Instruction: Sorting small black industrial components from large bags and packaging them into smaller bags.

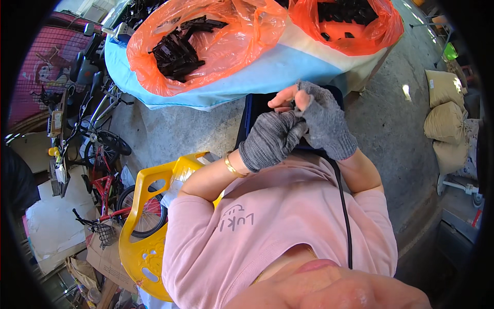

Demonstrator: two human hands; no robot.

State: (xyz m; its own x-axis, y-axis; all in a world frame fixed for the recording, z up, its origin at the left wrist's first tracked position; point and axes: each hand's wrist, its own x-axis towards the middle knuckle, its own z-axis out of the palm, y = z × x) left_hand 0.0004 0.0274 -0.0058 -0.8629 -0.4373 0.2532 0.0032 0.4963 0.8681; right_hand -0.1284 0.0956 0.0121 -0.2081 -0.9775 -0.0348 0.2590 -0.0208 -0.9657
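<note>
Both my hands wear grey fingerless gloves and meet in front of my chest. My left hand [271, 138], with a gold bangle at its wrist, has its bare fingertips pressed against those of my right hand [324, 123]. Together they pinch a small dark piece [294, 104] that is mostly hidden by the fingers. Below the hands stands a dark blue crate [251, 112]. Beyond it, a table under a light blue and white cloth [267, 72] carries two orange plastic bags [226, 49] [360, 41] holding several black pieces [177, 54].
A yellow plastic chair [144, 226] stands at my left side. Bicycles [105, 190] and cardboard crowd the left. Stuffed tan sacks [445, 123] lie on the concrete floor at the right. A black cable [342, 206] runs down my pink shirt.
</note>
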